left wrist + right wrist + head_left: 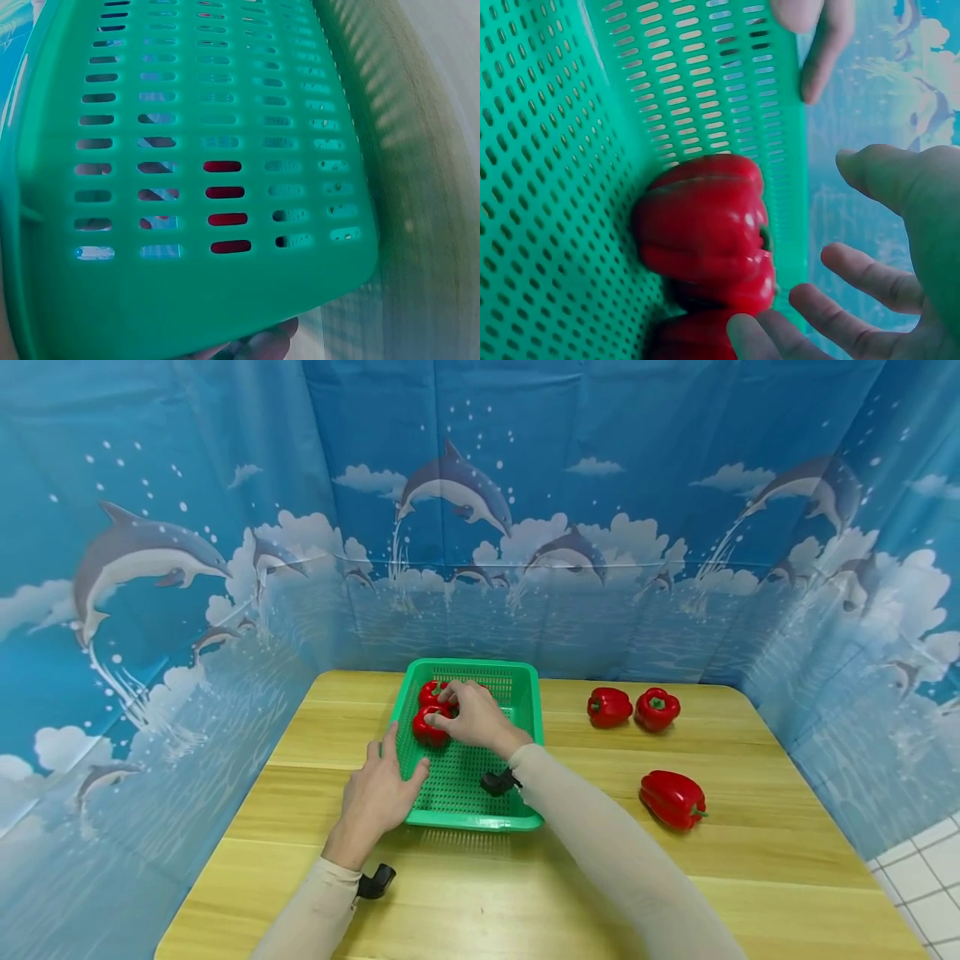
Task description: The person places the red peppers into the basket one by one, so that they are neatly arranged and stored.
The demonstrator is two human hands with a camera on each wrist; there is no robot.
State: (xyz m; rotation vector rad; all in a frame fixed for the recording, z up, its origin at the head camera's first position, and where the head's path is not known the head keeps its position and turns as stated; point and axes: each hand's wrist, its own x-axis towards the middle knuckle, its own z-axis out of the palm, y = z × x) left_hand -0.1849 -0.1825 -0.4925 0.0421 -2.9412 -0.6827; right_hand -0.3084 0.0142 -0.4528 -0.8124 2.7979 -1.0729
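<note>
Red bell peppers lie bunched in the left part of a green plastic basket (pixel 476 821); the front pepper (pixel 701 217) shows clearly in the right wrist view. My left hand (pixel 378 789) grips the basket's left rim, with the thumb over the inside and fingers outside. Low in the left wrist view, its fingers (pixel 270 343) show beside the basket's outer wall. My right hand (pixel 476 718) is over the peppers with its fingers spread and loosely bent, holding nothing. One fingertip overlaps the lowest pepper (pixel 694 337) in the right wrist view. The right hand partly hides peppers from the head view.
On the wooden table (pixel 570 893), right of the basket, two red bell peppers, one on its side (pixel 609 707) and one stem-up (pixel 657 709), sit near the back. Another pepper (pixel 672 800) lies nearer me. A blue dolphin-print curtain (pixel 480 610) surrounds the table's back and sides.
</note>
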